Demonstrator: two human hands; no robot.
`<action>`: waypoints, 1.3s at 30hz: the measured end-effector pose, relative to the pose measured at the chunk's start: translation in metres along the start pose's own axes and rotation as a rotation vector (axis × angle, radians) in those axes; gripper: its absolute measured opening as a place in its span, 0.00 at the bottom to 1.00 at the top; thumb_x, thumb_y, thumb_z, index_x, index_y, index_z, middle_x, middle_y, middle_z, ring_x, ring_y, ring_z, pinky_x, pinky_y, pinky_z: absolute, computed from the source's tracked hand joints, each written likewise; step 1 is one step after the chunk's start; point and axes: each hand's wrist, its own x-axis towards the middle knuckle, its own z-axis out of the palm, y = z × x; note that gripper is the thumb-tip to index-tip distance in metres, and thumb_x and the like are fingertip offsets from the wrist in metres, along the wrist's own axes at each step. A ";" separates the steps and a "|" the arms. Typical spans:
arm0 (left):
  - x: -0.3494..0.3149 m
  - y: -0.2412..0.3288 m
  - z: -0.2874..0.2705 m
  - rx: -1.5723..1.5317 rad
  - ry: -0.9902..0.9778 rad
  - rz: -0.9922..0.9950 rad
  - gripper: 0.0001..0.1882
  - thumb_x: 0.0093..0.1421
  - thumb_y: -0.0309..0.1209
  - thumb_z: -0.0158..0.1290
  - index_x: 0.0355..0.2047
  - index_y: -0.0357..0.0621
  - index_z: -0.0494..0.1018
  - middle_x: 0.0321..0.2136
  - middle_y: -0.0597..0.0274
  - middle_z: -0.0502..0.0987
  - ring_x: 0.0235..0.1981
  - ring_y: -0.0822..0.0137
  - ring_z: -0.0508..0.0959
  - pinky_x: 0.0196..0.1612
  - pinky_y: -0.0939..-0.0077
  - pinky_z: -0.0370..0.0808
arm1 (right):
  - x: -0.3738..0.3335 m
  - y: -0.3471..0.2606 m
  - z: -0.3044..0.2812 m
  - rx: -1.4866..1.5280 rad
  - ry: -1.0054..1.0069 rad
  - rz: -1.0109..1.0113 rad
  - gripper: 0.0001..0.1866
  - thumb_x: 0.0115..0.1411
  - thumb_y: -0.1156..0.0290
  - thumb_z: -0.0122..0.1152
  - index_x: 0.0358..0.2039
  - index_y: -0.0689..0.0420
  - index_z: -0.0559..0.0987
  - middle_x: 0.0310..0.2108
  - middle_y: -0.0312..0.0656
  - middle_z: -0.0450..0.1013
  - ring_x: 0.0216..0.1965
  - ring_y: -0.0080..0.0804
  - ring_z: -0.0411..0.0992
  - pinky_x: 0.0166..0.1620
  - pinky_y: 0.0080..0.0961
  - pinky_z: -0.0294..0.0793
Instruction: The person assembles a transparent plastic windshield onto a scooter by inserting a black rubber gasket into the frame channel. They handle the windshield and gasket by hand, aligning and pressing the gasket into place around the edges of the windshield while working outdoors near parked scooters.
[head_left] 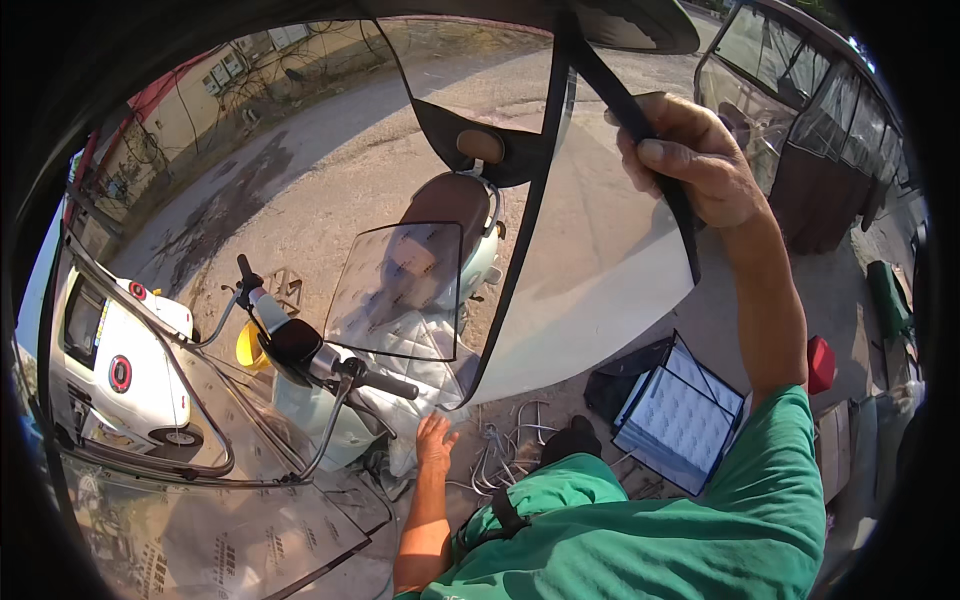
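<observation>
Raised at the upper right, my right hand (690, 155) pinches the black edging strip (612, 85) of a clear plastic side curtain (590, 250), thumb toward me. The curtain hangs from a dark canopy (625, 22) over a pale scooter with a brown seat (445, 205) and a small brown backrest (481, 146). Lower down, my left hand (436, 440) has its fingers stretched out beside a whitish quilted cover (400, 385), below the scooter's right handlebar grip (388, 384). Whether it touches the cover I cannot tell. A clear black-edged window panel (400, 285) overlaps the seat.
Loose metal rods or tubing (495, 455) lie by my feet, beside a black-edged package (685, 415). At right are a red container (820, 365) and a covered vehicle (800, 125). A clear windshield (190, 400) stands left, with a white car (125, 370) beyond.
</observation>
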 end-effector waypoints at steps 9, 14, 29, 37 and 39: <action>-0.023 -0.029 0.078 0.521 -0.169 -0.089 0.24 0.61 0.26 0.65 0.56 0.41 0.71 0.48 0.61 0.78 0.46 0.67 0.80 0.43 0.69 0.79 | -0.125 0.065 -0.015 -0.530 0.217 0.249 0.15 0.69 0.69 0.62 0.54 0.56 0.81 0.35 0.39 0.76 0.35 0.27 0.74 0.41 0.31 0.77; -0.033 -0.020 0.159 0.654 -0.440 0.165 0.40 0.56 0.25 0.66 0.68 0.38 0.62 0.59 0.50 0.71 0.59 0.57 0.73 0.60 0.62 0.72 | -0.197 0.139 0.033 -0.628 0.157 0.339 0.20 0.59 0.79 0.63 0.53 0.59 0.80 0.39 0.47 0.76 0.41 0.49 0.78 0.42 0.43 0.79; 0.042 -0.073 0.242 1.275 -0.622 0.314 0.06 0.64 0.27 0.61 0.39 0.38 0.82 0.35 0.53 0.83 0.37 0.55 0.83 0.44 0.63 0.78 | -0.300 0.380 0.043 -0.068 0.132 0.581 0.24 0.55 0.75 0.67 0.55 0.54 0.78 0.45 0.44 0.74 0.49 0.48 0.76 0.47 0.42 0.77; 0.087 -0.134 0.362 1.201 -0.843 0.361 0.13 0.61 0.22 0.60 0.46 0.39 0.79 0.43 0.52 0.82 0.47 0.56 0.81 0.49 0.66 0.78 | -0.426 0.414 -0.016 -0.182 0.308 0.845 0.18 0.59 0.75 0.62 0.52 0.56 0.81 0.44 0.47 0.80 0.46 0.48 0.79 0.47 0.39 0.79; 0.096 -0.146 0.372 1.268 -0.847 0.375 0.18 0.60 0.24 0.60 0.51 0.37 0.77 0.48 0.50 0.80 0.53 0.57 0.79 0.51 0.65 0.77 | -0.469 0.407 -0.019 -0.147 0.492 1.054 0.17 0.62 0.76 0.60 0.53 0.57 0.81 0.42 0.46 0.81 0.40 0.44 0.81 0.44 0.35 0.80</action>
